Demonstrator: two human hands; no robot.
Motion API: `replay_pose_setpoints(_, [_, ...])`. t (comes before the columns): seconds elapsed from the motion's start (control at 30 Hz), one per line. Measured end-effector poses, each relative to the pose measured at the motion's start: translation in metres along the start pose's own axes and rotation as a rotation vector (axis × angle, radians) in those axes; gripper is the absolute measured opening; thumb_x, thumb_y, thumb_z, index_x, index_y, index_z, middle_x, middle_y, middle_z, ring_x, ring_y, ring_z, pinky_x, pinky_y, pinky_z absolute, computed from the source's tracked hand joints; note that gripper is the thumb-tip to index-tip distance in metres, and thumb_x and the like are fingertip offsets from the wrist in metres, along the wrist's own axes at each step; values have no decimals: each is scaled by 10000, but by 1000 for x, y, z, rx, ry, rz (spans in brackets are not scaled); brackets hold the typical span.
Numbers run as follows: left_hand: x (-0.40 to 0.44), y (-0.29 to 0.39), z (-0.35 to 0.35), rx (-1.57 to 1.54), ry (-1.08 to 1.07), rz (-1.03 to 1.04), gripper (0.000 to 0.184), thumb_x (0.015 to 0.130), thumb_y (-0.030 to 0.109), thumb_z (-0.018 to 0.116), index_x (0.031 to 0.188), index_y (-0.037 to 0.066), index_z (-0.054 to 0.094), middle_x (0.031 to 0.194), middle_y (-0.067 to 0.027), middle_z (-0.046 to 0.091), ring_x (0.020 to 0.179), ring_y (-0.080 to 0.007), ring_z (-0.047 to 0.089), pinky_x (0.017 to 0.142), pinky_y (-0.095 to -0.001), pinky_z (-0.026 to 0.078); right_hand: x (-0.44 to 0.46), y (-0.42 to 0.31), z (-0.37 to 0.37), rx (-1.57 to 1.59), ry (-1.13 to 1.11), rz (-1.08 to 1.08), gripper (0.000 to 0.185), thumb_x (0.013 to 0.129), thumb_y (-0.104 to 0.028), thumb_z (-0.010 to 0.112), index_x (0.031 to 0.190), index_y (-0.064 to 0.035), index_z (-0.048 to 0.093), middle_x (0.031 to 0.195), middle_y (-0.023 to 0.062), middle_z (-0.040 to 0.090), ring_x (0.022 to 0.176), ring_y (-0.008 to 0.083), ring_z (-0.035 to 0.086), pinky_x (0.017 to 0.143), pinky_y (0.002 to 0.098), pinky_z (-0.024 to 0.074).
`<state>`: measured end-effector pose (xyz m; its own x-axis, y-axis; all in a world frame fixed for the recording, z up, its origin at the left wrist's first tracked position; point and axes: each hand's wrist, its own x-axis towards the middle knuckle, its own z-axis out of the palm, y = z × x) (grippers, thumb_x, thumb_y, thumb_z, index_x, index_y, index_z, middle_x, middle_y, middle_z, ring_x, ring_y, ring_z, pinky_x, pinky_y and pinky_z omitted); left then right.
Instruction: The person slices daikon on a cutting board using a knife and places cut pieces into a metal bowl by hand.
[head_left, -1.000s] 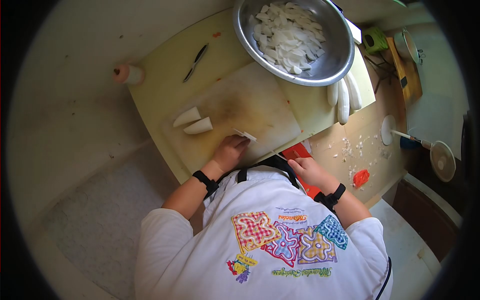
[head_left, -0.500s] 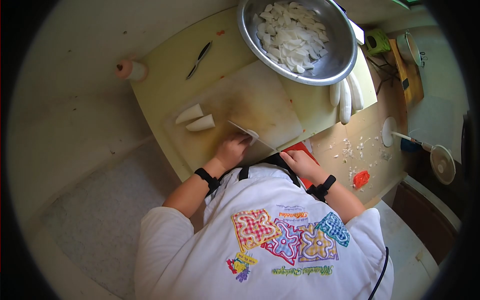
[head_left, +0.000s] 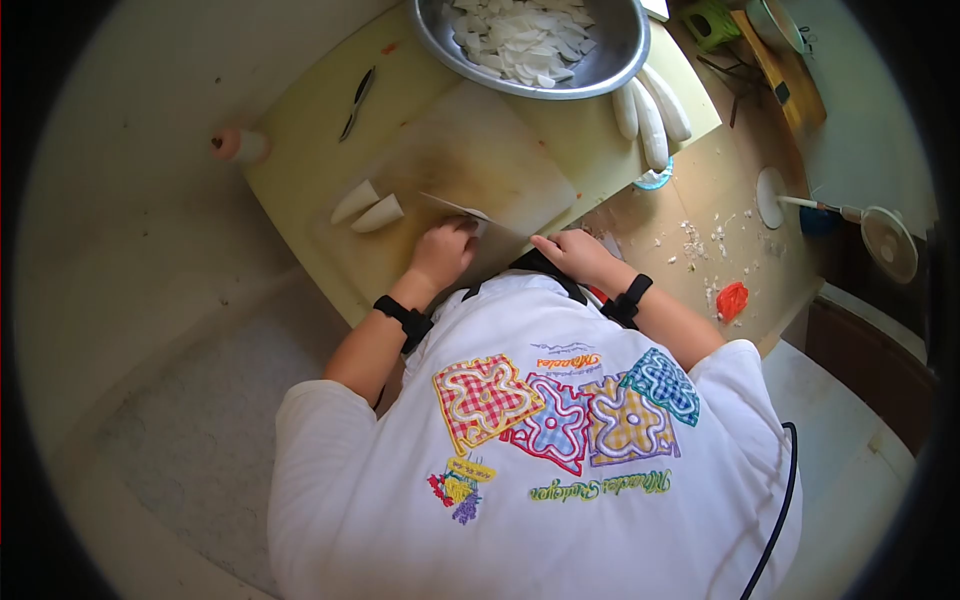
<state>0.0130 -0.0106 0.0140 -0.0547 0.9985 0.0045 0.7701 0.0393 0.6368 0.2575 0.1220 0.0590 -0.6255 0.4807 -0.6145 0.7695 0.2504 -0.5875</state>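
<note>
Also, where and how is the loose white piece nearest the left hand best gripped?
Grip the loose white piece across its thick half, probably from above, on the left hand side: its wide end is nearer that hand; the other tapers.

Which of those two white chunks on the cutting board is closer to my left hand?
The chunk on the right, lying between the other chunk and your left hand; the other sits farther left.
</note>
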Motion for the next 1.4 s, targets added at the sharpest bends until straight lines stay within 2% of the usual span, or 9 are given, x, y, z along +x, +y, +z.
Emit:
replay_pose_setpoints(0.13, [7,33,-26,19,-2,148,145,836,150,673,960,76,688,981,-102,681,886,-315,651,765,-419,530,0,-4,-2,-23,29,0,734,982,-619,416,792,30,701,791,275,671,789,444,655,759,495,513])
replay_pose_setpoints(0.33, [48,53,-45,10,320,251,101,847,144,643,902,73,690,894,-101,671,860,-323,640,764,-447,507,-10,-5,-3,-34,45,-53,732,965,-646,419,823,9,715,788,259,677,793,431,662,762,484,519])
replay_pose_setpoints(0.4, [60,28,-40,234,-68,22,215,855,198,650,984,38,713,951,-149,708,880,-323,664,784,-423,520,-10,-7,-7,-185,33,-64,726,939,-675,448,800,-12,708,746,235,671,751,414,663,713,480,519])
replay_pose_setpoints(0.43, [65,24,-42,247,-54,20,215,855,198,650,984,38,713,951,-149,708,880,-323,664,784,-423,520,-11,-8,-10,-191,40,-80,726,939,-675,448,800,-12,708,746,235,671,751,414,663,713,480,519])
replay_pose_setpoints(0.5, [72,16,-45,39,-545,-330,266,848,267,643,949,42,743,917,-156,724,857,-315,684,777,-424,531,-18,-6,-14,-209,119,-179,707,916,-687,483,772,-29,695,697,209,659,693,399,657,655,474,513])
replay_pose_setpoints(0.6, [76,23,-62,1,-599,-362,278,820,261,693,971,37,760,958,-172,737,865,-294,708,777,-402,545,-26,-10,-19,-302,243,-297,680,889,-685,531,719,-41,669,652,190,647,634,393,648,607,476,511])
replay_pose_setpoints(1.1, [108,44,-76,-161,-322,-318,209,865,167,704,1011,24,746,898,-109,734,834,-216,699,753,-338,545,-42,16,-35,-433,390,-500,697,824,-727,586,639,-56,625,557,165,596,540,367,621,535,447,504])
replay_pose_setpoints(1.33, [189,116,-121,-1415,299,-287,371,978,214,602,1318,66,585,1073,-63,725,893,-135,687,703,-229,484,-46,25,-34,-385,305,-447,711,837,-727,571,639,-46,625,592,166,609,567,377,617,551,448,498])
replay_pose_setpoints(1.4, [182,105,-107,-1233,294,-324,375,986,216,586,1335,78,569,1090,-62,724,908,-133,685,720,-234,483,-47,26,-32,-355,304,-431,705,842,-719,573,642,-45,626,604,169,614,580,381,620,563,453,498])
